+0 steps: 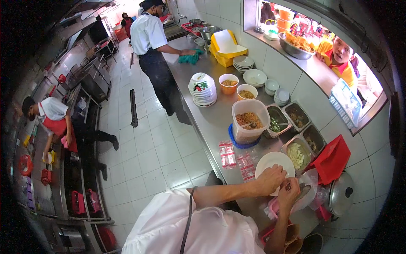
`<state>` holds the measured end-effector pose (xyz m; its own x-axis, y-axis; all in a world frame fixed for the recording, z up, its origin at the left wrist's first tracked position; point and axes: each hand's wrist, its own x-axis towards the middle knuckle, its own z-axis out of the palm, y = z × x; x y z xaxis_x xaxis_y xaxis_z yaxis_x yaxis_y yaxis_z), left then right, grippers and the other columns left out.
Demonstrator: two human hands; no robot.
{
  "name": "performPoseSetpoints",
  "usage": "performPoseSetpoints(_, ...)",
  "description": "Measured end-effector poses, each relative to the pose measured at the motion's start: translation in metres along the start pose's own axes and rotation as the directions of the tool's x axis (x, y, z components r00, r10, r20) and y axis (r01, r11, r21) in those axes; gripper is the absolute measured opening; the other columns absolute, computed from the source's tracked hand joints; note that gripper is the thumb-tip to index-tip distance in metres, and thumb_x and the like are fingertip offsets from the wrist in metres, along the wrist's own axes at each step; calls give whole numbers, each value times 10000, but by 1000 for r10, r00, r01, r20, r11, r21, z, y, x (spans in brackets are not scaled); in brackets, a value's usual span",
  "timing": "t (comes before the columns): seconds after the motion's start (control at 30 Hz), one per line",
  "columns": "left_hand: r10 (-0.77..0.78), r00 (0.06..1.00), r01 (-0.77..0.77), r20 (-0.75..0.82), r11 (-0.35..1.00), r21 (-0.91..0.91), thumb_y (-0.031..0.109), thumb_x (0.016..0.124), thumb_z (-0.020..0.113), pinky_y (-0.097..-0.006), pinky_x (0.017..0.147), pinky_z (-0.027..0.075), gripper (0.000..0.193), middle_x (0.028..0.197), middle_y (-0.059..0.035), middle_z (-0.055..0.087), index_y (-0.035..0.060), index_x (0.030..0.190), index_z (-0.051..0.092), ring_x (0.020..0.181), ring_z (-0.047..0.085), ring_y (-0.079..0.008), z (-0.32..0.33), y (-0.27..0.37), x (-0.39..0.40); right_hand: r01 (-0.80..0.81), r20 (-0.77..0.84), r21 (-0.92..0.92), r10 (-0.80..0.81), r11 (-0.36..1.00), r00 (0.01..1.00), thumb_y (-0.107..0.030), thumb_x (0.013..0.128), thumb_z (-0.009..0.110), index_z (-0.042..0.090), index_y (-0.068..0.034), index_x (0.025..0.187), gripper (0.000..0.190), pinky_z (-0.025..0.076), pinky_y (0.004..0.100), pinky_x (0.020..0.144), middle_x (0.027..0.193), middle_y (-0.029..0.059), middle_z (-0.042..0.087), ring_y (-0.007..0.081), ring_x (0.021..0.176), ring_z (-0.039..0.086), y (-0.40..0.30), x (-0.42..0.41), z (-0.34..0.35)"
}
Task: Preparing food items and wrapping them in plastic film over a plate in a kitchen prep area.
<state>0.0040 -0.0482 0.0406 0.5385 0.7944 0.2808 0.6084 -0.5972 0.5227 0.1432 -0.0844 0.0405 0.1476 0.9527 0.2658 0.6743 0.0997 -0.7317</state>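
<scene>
My left hand point(274, 177) is over a white plate point(272, 158) on the steel counter, its fingertips pinched together. Close beside it, over the plate's lower edge, is my right hand point(289, 187), its fingers also bent together. Whether anything small is between the fingers cannot be made out. Just beyond my right hand lies a clear plastic bag point(309, 181). A steel pan of pale cut pieces point(296, 154) stands against the plate's far side. Red-and-clear printed packets point(227, 155) lie to the plate's left, near a plastic tub of chopped brown food point(250, 122).
Steel food pans point(296, 116), stacked patterned bowls point(203, 90) and a red folded holder point(333, 160) stand on the counter. A person with a green cloth point(190, 57) is farther along it. Another person leans at the hatch; one works at the left-hand shelving.
</scene>
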Motion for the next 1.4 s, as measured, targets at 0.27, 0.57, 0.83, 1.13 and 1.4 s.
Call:
performPoseSetpoints(0.27, -97, 985, 117, 140, 983, -142, 52, 758, 683, -463, 816, 511, 240, 979, -223, 598, -43, 957, 587, 958, 580, -389, 8, -9, 12, 183, -83, -68, -188, 981, 979, -1, 771, 663, 556, -2, 792, 109, 435, 403, 727, 863, 108, 554, 295, 807, 545, 5, 1, 2)
performPoseSetpoints(0.57, 287, 956, -285, 65, 958, -36, 152, 814, 643, -455, 807, 494, 227, 945, -169, 584, -1, 978, 604, 932, 586, -355, 7, -14, 16, 288, -4, -53, -288, 956, 957, -49, 820, 641, 591, -1, 857, 78, 434, 441, 798, 880, 161, 583, 351, 836, 543, 46, -1, -14)
performPoseSetpoints(0.83, 416, 905, -425, -93, 898, -113, -13, 728, 678, -430, 777, 515, 327, 1008, -159, 613, 6, 1048, 618, 894, 605, -347, -10, -38, 12, 139, -110, 169, -122, 976, 986, -103, 749, 735, 678, -55, 816, 100, 451, 410, 769, 820, 108, 651, 318, 860, 596, 26, 20, 1)
performPoseSetpoints(1.13, 371, 928, -371, -25, 928, 6, 9, 733, 690, -431, 753, 492, 365, 954, -120, 550, 41, 1088, 613, 876, 576, -318, 13, -42, 16, 119, -199, 96, -98, 988, 975, -74, 775, 769, 726, -123, 918, 157, 444, 381, 815, 947, 52, 603, 254, 949, 554, 51, 12, 21)
performPoseSetpoints(1.4, 485, 865, -480, -128, 874, 69, -17, 762, 679, -425, 691, 489, 292, 1026, -133, 602, 27, 1046, 626, 840, 587, -309, 15, -51, 2, 129, -211, 158, -94, 979, 973, -194, 769, 819, 768, -190, 915, 155, 423, 366, 841, 951, 10, 592, 211, 951, 543, 52, 10, 32)
